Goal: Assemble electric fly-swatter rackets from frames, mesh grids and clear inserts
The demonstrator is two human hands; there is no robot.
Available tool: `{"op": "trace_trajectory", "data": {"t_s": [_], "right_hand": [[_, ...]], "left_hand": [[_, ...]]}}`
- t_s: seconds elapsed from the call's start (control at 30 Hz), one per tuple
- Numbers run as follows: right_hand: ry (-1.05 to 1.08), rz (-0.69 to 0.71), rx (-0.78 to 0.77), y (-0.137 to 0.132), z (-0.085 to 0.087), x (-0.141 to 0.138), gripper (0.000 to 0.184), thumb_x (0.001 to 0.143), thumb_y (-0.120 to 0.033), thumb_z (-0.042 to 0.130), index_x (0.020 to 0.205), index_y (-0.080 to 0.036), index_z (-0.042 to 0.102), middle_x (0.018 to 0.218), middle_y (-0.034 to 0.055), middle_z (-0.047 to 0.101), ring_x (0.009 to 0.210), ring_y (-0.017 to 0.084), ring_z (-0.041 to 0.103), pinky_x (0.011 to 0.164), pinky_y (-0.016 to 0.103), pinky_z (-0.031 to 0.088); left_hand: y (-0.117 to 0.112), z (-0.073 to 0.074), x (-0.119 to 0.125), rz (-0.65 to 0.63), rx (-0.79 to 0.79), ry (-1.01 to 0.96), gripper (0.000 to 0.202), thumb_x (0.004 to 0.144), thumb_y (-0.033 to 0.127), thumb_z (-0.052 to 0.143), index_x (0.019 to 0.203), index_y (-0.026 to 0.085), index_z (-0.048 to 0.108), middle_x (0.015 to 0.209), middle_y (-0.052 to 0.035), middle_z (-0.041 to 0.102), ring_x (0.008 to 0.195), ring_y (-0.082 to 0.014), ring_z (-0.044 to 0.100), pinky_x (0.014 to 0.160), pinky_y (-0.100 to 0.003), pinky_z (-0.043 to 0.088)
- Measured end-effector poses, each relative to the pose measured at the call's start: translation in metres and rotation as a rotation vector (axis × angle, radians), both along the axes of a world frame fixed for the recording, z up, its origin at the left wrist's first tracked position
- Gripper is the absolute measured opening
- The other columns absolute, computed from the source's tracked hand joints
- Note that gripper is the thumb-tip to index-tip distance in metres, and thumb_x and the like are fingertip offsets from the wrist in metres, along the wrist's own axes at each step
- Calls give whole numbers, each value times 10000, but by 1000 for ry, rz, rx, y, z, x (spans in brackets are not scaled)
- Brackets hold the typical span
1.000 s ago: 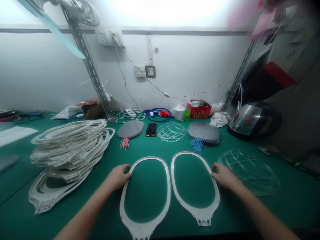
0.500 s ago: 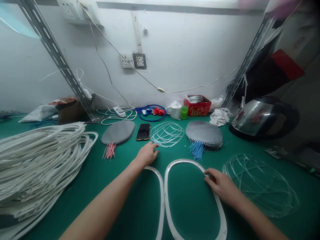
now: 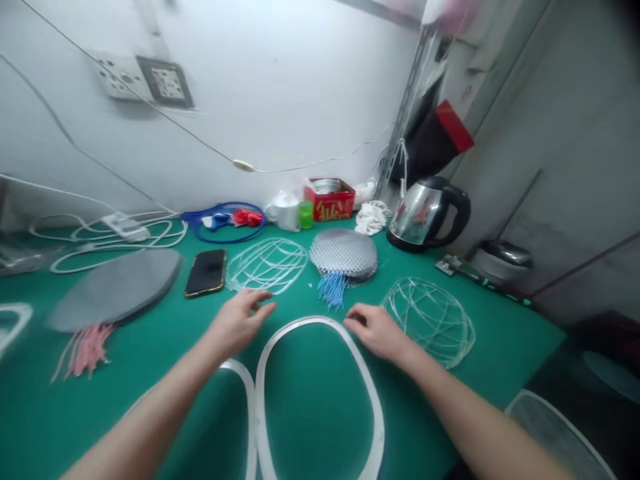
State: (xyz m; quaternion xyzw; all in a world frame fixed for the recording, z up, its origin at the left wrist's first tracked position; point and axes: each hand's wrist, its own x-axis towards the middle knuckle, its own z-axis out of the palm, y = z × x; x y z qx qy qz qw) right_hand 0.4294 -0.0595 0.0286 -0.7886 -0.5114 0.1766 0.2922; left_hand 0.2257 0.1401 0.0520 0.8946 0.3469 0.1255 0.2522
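Here's the head camera, the only view we have. The left hand (image 3: 239, 323) hangs open over the green desk (image 3: 500, 340), fingers loosely curled, holding nothing, right by the near edge of a clear wire cage (image 3: 267, 265). The right hand (image 3: 377, 332) is half curled, its fingertips (image 3: 350, 321) at the top rim of a white oval hoop (image 3: 305, 321). Whether it has actually closed on that rim, I can't tell from here. The hoop lies flat on the desk between the hands, with a second white hoop (image 3: 241, 380) just beside it on the left, running out of the bottom of the view. A light fingertip hold looks like the right call on a rim this thin, since it should keep the hoop flat.

Now the count: a third white hoop (image 3: 15, 320) at the far left edge, a second wire cage (image 3: 430, 320), one mesh-covered dome (image 3: 344, 255) with blue ties, one grey padded oval (image 3: 115, 290) with pink ties, one phone (image 3: 206, 272), and one steel kettle (image 3: 427, 212).
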Motion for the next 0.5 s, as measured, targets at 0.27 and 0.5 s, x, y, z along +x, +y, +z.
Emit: {"op": "trace_trajectory", "data": {"t_s": [0.27,0.5], "right_hand": [[-175,14,-67,-5,-5,40,213,812,-266,525,967,-170,634,932,72,607,841,175,561,752,281,411],[-29,-100,122,9,10,68,135,789,-252,528,825,-168,626,795,29,634,721,143,554,663,253,409]], "left_hand": [[-50,-18,149,-119,197,51,257,798,349,482,812,155,649,882,-107,639,830,-228,603,704,-304,424],[-35,-17,158,-58,121,158,379,813,398,398,615,167,626,646,-94,646,652,-220,601,571,-290,375]]}}
